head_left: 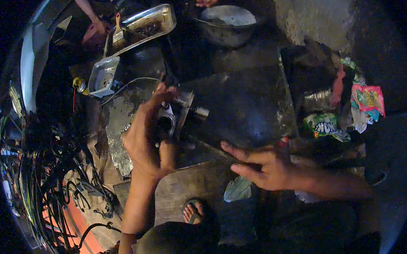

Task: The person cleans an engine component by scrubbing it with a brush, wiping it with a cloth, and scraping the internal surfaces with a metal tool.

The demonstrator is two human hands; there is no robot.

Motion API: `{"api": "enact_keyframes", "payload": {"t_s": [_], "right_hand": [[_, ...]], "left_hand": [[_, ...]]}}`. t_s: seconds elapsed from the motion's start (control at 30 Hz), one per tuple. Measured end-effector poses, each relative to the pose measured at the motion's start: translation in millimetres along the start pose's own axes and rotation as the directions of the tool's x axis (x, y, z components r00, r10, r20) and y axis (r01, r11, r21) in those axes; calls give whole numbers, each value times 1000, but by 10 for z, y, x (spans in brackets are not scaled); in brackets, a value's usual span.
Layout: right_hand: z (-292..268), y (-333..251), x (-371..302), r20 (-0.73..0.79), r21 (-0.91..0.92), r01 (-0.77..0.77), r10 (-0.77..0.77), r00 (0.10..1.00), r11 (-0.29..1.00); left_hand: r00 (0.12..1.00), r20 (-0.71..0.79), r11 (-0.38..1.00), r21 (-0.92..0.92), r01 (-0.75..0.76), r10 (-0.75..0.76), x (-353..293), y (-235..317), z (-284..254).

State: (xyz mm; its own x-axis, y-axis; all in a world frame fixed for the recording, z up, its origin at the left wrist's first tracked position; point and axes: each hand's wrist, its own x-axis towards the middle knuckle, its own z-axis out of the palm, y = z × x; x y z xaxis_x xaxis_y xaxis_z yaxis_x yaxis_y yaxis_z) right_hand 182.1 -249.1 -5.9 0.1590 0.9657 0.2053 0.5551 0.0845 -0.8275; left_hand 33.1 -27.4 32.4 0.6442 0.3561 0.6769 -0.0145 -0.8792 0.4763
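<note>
Nearest us is a sandalled foot (193, 212); past it, our right hand (274, 168) holds thumb and fingers spread apart. Our left hand (144, 140) curls around a metal part (168, 113), gripping it over the dark sheet (245, 97). Farther off sit a small tray (99, 79), a larger pan (170, 17) and a round basin (228, 33).

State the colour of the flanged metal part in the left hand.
The flanged metal part is silvery grey, shown best in head view.
</note>
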Motion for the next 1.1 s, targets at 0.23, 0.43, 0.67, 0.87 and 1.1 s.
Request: {"api": "enact_keyframes", "payload": {"t_s": [0.23, 0.43, 0.67, 0.87, 1.1], "right_hand": [[-349, 114, 121, 259, -750, 396, -315, 913, 530], [88, 163, 48, 195, -752, 391, -387, 901, 531], [141, 121, -14, 89, -730, 363, -446, 890, 579], [22, 215, -134, 231, -755, 435, -422, 877, 491], [53, 124, -118, 190, -772, 397, -415, 890, 497]], "left_hand": [[967, 210, 963, -197, 183, -141, 95, -117, -263], [965, 215, 973, -142, 182, -149, 71, -161, -255], [979, 184, 990, -87, 107, -90, 51, -140, -179], [975, 156, 984, -56, 168, -157, 34, -74, -176], [982, 126, 979, -126, 160, -144, 47, -75, -171]]}}
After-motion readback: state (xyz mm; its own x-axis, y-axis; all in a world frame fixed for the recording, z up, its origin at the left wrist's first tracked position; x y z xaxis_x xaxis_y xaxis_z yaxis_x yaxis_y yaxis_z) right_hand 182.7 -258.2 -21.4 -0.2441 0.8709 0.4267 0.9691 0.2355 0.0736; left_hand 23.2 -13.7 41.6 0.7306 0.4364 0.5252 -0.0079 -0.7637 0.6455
